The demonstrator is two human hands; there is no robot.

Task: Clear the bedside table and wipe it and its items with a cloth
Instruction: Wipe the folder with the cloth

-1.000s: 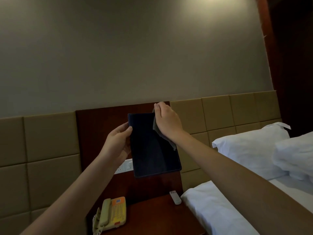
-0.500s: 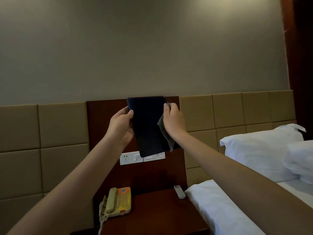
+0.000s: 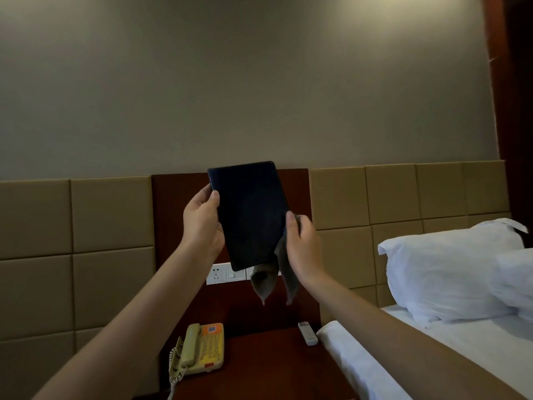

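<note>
A dim hotel room, with a padded headboard behind a dark wooden bedside table (image 3: 259, 359). A yellow telephone (image 3: 204, 349) and a white remote (image 3: 307, 334) still lie on the table, so clearing is unfinished.

Held up in the air above it, in front of the wooden wall panel (image 3: 176, 203), is a dark flat folder (image 3: 251, 212) - possibly a tablet, I cannot tell which. The left hand (image 3: 202, 226) grips its left edge, thumb on the front.

The right hand (image 3: 302, 249) pinches the grey cloth (image 3: 266, 280) against the lower right edge. 1 second ago this hand and cloth sat at the folder's top right corner. They have since slid down the right side, and 2 tails of cloth now hang below the bottom edge. The folder has also tipped, its top leaning left.

That reads as 1 wiping stroke just completed - this item looks nearly done, leaving the telephone, remote and tabletop to wipe.
</note>
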